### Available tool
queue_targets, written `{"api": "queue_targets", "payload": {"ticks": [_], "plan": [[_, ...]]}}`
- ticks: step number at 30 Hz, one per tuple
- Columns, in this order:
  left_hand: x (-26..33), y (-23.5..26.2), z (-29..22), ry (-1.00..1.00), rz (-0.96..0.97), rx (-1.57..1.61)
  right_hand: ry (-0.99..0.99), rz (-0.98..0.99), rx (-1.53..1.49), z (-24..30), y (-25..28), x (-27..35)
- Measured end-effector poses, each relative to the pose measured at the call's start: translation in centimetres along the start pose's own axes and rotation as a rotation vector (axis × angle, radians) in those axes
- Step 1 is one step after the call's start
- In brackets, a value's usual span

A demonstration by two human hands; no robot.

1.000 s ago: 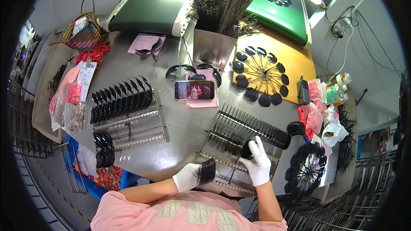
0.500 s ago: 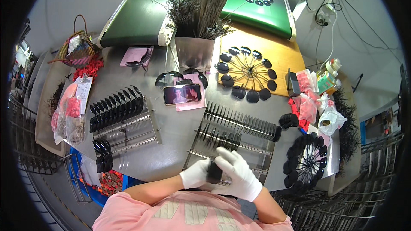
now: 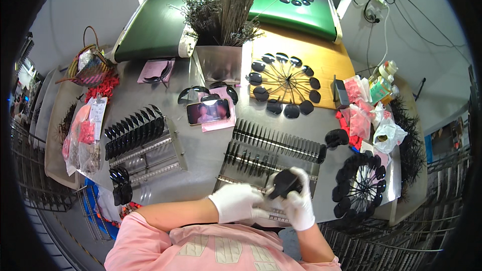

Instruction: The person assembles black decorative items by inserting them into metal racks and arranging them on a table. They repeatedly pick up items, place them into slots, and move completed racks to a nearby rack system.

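Note:
My right hand (image 3: 300,206), in a white glove, is closed around a glossy black lens (image 3: 285,183) held above the near edge of the middle rack. My left hand (image 3: 237,203), also gloved in white, reaches toward it from the left, its fingers stretched out and holding nothing that I can see. Below and beyond the hands stands a metal rack (image 3: 296,172) with slotted bars. A long row of dark lenses (image 3: 278,140) stands on edge in its far bar, and a shorter row (image 3: 248,159) fills part of the one nearer me.
At left, another rack (image 3: 175,143) carries black lenses. A phone (image 3: 208,112) leans at the centre. Wire hooks (image 3: 228,7) fill a metal bin behind it. Lenses on wires fan out on a yellow board (image 3: 326,65) and in a ring (image 3: 341,190) at right. Bottles (image 3: 380,89) stand at the right.
My right hand has moved right with the black lens, whose broad face now shows. The left hand has come away from the lens, and its fingers point right. The view has shifted slightly.

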State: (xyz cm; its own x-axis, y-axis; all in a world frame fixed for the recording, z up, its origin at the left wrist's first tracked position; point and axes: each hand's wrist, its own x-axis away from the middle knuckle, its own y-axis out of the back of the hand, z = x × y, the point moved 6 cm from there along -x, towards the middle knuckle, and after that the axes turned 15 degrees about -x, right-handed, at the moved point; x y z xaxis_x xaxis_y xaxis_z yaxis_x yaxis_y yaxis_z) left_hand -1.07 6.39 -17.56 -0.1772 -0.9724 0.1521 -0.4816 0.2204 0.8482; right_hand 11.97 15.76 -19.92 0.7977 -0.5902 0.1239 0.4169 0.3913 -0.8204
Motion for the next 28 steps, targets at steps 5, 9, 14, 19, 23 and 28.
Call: {"api": "queue_targets", "payload": {"ticks": [5,9,14,19,23,28], "plan": [[-1.7,3.8,2.7,-0.284,-0.369,-0.575,0.326,-0.097,0.641,3.3,4.0,-2.2],[-3.7,2.8,6.3,-0.25,-0.19,-0.688,0.606,0.136,1.287,2.7,2.5,-3.2],[-3.9,3.5,6.0,-0.293,-0.23,-0.504,0.561,0.364,1.397,1.7,-0.2,-5.2],[-3.5,8.2,7.6,-0.13,-0.247,-0.326,0.328,0.401,1.567,3.5,-0.8,-4.7],[-2.6,15.9,12.0,0.055,-0.648,-0.507,0.309,0.341,1.523,5.4,1.3,-3.4],[-0.6,25.2,21.0,0.526,-1.05,-0.559,0.333,0.176,1.395,7.6,6.4,-0.9]]}}
